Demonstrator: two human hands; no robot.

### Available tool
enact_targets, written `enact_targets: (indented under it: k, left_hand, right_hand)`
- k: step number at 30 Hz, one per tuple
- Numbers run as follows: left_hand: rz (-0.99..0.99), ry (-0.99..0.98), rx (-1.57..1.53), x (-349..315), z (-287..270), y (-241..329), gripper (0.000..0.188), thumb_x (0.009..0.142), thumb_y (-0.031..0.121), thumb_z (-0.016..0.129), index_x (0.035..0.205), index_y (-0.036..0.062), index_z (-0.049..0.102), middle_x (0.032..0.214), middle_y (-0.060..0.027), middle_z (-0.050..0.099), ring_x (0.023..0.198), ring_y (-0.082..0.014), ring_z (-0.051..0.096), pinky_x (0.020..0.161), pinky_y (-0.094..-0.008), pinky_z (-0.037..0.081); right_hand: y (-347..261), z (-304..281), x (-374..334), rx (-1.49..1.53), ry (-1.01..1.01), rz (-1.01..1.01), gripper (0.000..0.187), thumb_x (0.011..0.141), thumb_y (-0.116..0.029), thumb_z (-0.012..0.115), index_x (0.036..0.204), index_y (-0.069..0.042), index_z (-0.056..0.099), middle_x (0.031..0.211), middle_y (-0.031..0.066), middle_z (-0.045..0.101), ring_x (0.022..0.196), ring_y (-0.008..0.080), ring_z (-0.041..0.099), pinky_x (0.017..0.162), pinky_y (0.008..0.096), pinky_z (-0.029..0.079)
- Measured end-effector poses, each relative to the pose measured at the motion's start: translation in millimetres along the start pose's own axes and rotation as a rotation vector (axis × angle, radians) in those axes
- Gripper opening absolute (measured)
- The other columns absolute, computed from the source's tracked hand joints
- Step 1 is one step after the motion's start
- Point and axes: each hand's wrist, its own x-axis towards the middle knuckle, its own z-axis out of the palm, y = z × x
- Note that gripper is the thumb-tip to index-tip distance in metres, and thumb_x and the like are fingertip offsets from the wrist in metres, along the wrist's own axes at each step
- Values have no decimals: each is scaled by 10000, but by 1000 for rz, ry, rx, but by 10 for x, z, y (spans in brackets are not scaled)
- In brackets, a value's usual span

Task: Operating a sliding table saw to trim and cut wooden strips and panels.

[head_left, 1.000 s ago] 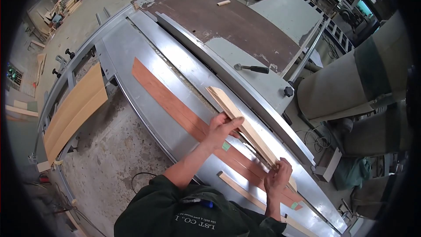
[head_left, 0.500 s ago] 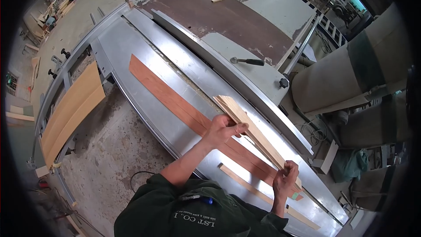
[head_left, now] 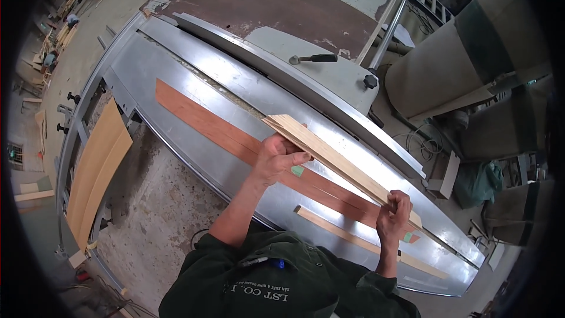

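Both my hands hold light-coloured wooden strips [head_left: 341, 157], stacked lengthwise and raised at a slant above a metal machine table. My left hand [head_left: 275, 158] is closed round their upper left end, thumb along the near side. Toward the lower right end, my right hand [head_left: 394, 215] grips them with bent fingers. Beneath the strips lie long reddish-brown boards [head_left: 203, 122] side by side, partly hidden by my hands. Small green patches show on them, one green patch [head_left: 298, 171] beside my left thumb. Nearer my body rests a thin pale strip [head_left: 338, 234] on the table.
A long metal fence [head_left: 282, 79] runs along the far side of the table [head_left: 194, 150]. Beyond it lies a black-handled tool [head_left: 315, 58]. Curved yellowish panels [head_left: 97, 171] rest on the frame at left. Large grey cylindrical bags [head_left: 438, 76] stand at right.
The held strips have tilted, so more of their broad top face shows. My hands have shifted slightly, and a green patch by my left thumb has come into sight. The view has swung too.
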Motion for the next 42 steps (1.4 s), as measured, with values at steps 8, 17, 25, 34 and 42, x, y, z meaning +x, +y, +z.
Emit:
enact_targets:
  k: [8,17,25,34,42]
  left_hand:
    - [26,18,11,51,-105,-56,678,939,27,773,1541,-55,471,1312,-165,689,1189,-240,712,1027,-412,624]
    - [21,44,27,152,-184,-79,662,935,59,773,1524,-46,489,1300,-153,698,1163,-225,714,1004,-392,624]
    - [10,58,19,205,-284,-145,715,939,67,754,1573,-59,449,1295,-153,698,1150,-229,709,1016,-402,611]
    - [1,82,-22,230,-397,-196,733,947,61,737,1600,-55,426,1319,-150,696,1149,-233,707,1033,-403,599]
    - [29,156,-58,376,-380,-255,584,964,78,730,1504,-22,533,1272,-135,717,1107,-221,726,961,-379,622]
  right_hand:
    - [-36,34,86,-17,-10,-32,385,752,181,583,1061,-49,588,1134,121,667,1075,293,591,920,371,486]
    - [-88,72,185,1,-46,-1,366,766,157,623,1069,-47,593,1146,128,675,1097,313,596,960,405,488]
    - [-177,73,256,-89,-18,-60,307,799,131,671,1051,-38,622,1159,152,706,1091,326,629,968,412,477]
    - [-177,166,293,-135,-6,-95,296,807,135,700,1044,-35,645,1173,154,709,1080,324,635,927,404,496]
    - [-87,290,386,-16,-130,-4,286,831,109,677,1071,-45,653,1172,131,709,1057,324,642,895,410,526]
